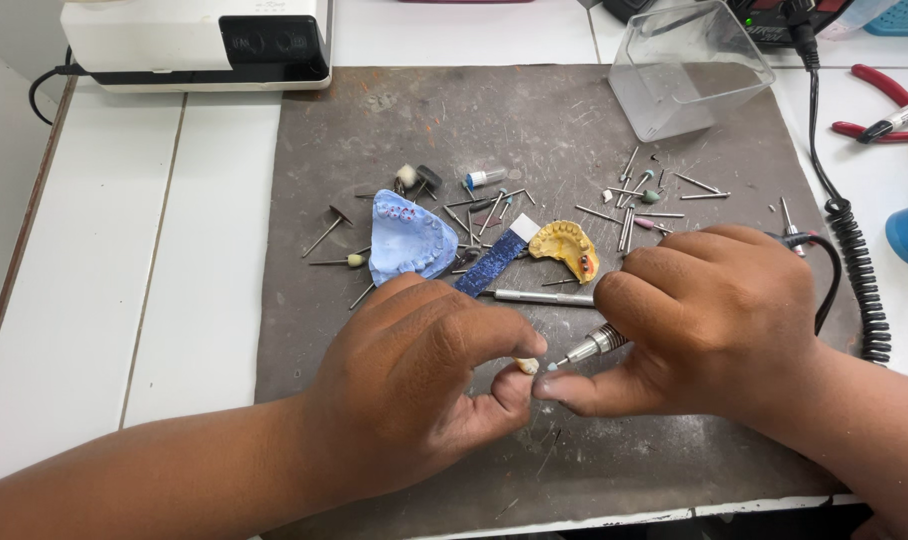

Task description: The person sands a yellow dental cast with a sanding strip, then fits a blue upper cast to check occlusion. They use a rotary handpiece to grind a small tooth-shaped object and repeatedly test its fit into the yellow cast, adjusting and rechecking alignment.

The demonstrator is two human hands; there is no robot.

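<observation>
Near the bench's front edge, the left hand (424,385) pinches a small tooth piece (527,366); the right hand's (709,325) grip clamps a rotary handpiece (592,347), best steadied by touching thumbs.

Two hands are at work over one grey mat (374,140) on the white tabletop (154,250): the left hand (414,380) pinches one small tooth-coloured piece (527,366), and the right hand (714,320) holds one rotary handpiece (589,348). There are two dental casts on the mat, one blue (404,240) and one yellow (566,246), and one dark blue strip (494,262) between them. One longer metal rod (539,296) lies just below the casts. Loose burs and small polishing bits are scattered in two loose clusters, too many and too small to count exactly. One clear plastic box (689,65), one white machine (199,40), one coiled black cable (859,270) and one pair of red-handled pliers (889,95) also show.
</observation>
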